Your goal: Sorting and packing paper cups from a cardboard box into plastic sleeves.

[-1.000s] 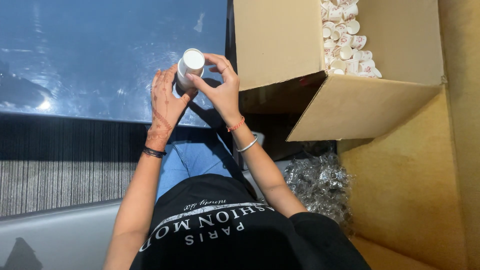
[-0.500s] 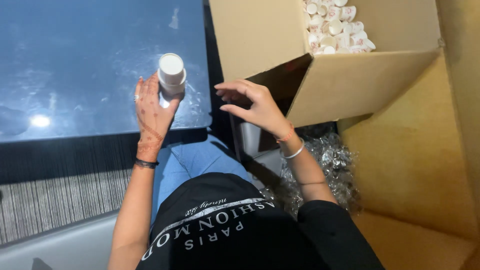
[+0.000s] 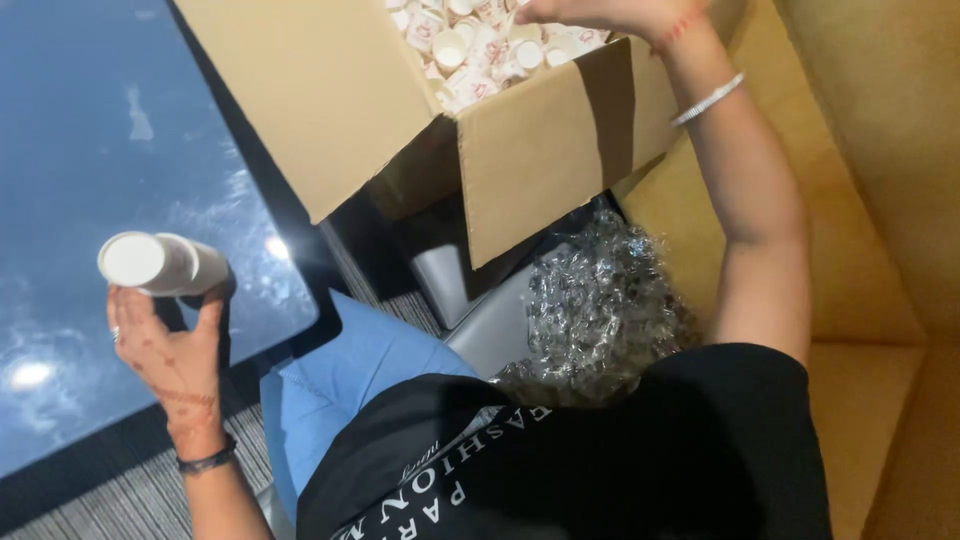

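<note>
My left hand [image 3: 170,350] pinches the stack of white paper cups [image 3: 160,264] over the blue counter [image 3: 110,160], and I keep it level while my right hand [image 3: 600,12], grip unclear, reaches among loose cups [image 3: 480,45] in the cardboard box [image 3: 530,150].

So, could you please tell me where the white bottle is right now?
The white bottle is at the left of the head view, in the left hand, above the dark blue table.
</note>
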